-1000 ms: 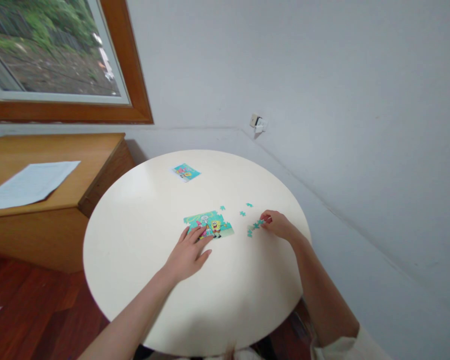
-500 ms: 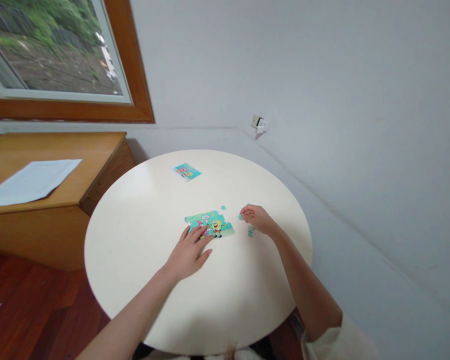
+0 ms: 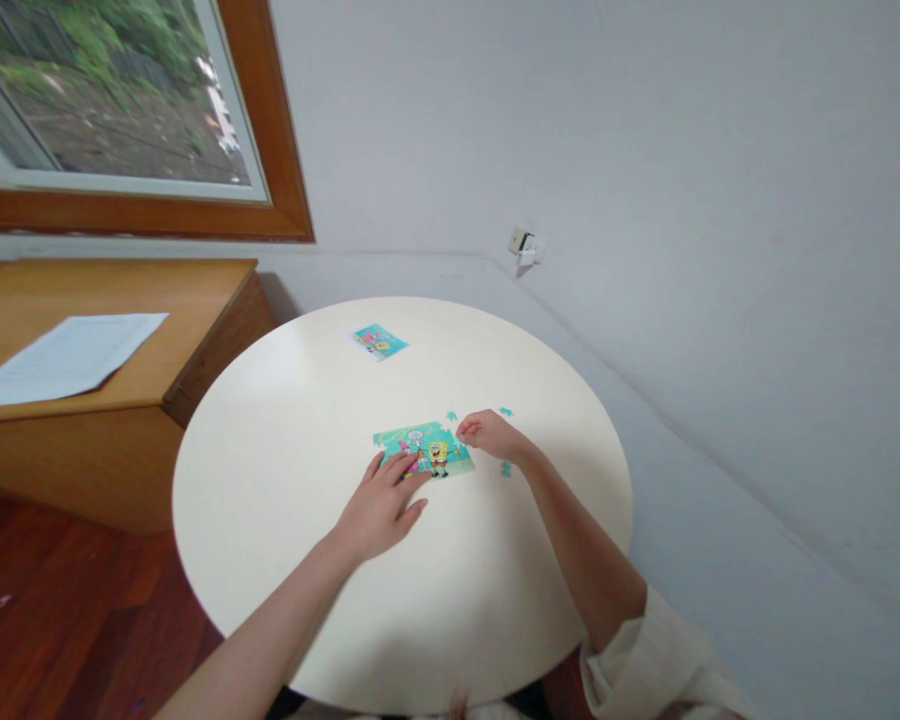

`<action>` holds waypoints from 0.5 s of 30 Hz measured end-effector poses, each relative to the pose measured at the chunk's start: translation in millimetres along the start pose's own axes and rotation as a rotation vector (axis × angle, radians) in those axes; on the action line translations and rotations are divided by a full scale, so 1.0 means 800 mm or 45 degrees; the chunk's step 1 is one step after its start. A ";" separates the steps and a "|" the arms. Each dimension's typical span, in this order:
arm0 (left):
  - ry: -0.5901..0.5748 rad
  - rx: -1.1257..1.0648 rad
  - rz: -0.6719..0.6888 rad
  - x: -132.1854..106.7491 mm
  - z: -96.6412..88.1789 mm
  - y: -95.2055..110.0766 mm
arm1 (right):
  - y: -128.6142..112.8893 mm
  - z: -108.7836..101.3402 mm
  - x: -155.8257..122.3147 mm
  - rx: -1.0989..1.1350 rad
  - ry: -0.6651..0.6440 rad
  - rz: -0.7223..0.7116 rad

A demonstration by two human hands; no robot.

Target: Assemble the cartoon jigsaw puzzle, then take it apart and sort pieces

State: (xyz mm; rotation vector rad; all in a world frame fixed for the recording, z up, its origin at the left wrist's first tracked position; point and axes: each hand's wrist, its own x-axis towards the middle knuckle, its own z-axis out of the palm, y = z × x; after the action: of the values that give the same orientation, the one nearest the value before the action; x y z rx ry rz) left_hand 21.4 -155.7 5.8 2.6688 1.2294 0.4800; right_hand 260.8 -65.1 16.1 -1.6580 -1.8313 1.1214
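Observation:
A jigsaw puzzle (image 3: 436, 440) with cartoon figures on a teal ground lies mostly joined on the round white table, its right edge uneven. My left hand (image 3: 384, 500) rests flat on its lower left part, fingers spread, covering some of the picture. At the puzzle's upper right edge my right hand (image 3: 487, 433) is pinched on a small puzzle piece, which the fingertips mostly hide. One loose teal piece (image 3: 451, 416) lies just above the puzzle. Another piece (image 3: 505, 411) is beyond my right hand, and more loose teal (image 3: 505, 468) shows below its wrist.
A small picture card (image 3: 379, 342) with a similar cartoon scene lies toward the far side of the round table (image 3: 270, 520). To the left stands a wooden cabinet (image 3: 210, 330) with white paper (image 3: 75, 355) on top. A wall socket with a plug (image 3: 526, 245) is behind.
My right hand has moved left from the loose pieces to the puzzle's right edge, carrying a piece. The far loose piece is now uncovered. My left hand stays on the puzzle.

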 end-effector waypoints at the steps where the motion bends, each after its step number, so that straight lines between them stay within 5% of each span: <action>1: -0.001 -0.003 0.001 0.000 0.000 0.000 | -0.001 0.000 0.000 -0.009 -0.002 0.002; 15: 0.008 -0.013 -0.003 0.000 -0.001 0.001 | -0.012 -0.002 -0.001 -0.258 0.016 0.026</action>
State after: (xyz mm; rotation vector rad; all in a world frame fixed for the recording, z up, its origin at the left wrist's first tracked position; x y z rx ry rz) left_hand 21.8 -156.1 6.9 2.6597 1.2280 0.4932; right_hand 256.4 -65.2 25.3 -1.7939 -1.9799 0.9574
